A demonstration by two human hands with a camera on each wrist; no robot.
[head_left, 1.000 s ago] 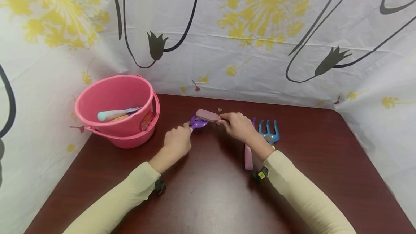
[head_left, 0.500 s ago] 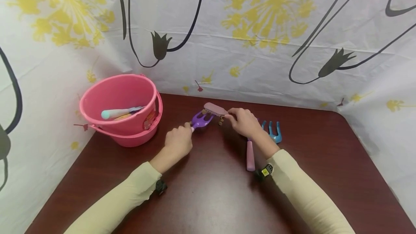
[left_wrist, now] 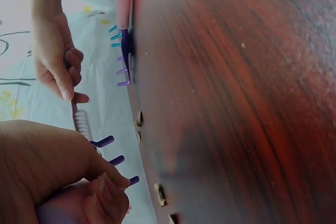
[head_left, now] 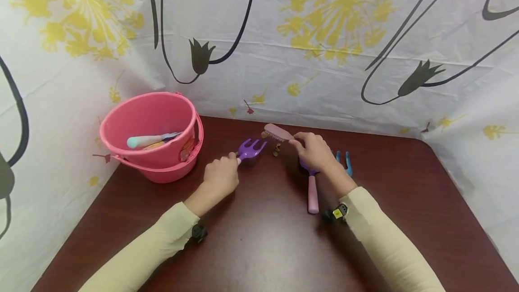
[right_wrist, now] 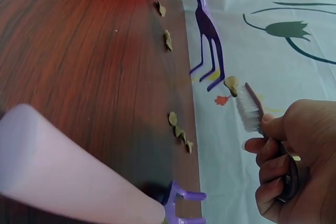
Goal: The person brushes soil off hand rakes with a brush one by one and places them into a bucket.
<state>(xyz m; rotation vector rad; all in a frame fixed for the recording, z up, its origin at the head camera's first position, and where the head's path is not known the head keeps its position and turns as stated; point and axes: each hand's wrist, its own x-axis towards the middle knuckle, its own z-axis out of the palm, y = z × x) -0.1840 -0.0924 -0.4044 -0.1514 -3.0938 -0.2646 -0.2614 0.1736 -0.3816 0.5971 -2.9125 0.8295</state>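
My left hand (head_left: pixel 219 177) grips the pink handle of a purple toy garden fork (head_left: pixel 250 149), its tines pointing away to the right above the table. In my right hand (head_left: pixel 316 151) is a pink brush (head_left: pixel 279 131) with white bristles facing down, held by its handle. The brush is apart from the fork's tines. A small tan dried flake (right_wrist: pixel 231 83) is at the bristle tips, between brush and tines in the right wrist view. Several more dried flakes (head_left: pixel 277 149) lie on the table below the brush.
A second purple fork with a pink handle (head_left: pixel 313 195) lies under my right forearm. Beyond it a blue fork (head_left: pixel 348 166) is partly hidden. Pink stacked buckets (head_left: pixel 162 175) stand at the left, with a teal-ended tool (head_left: pixel 143 142) inside. A patterned white sheet (head_left: pixel 243 48) hangs behind.
My right hand has drawn the brush from over the fork toward the right and slightly back, uncovering the tines and the flakes. The left hand with the fork has barely moved.
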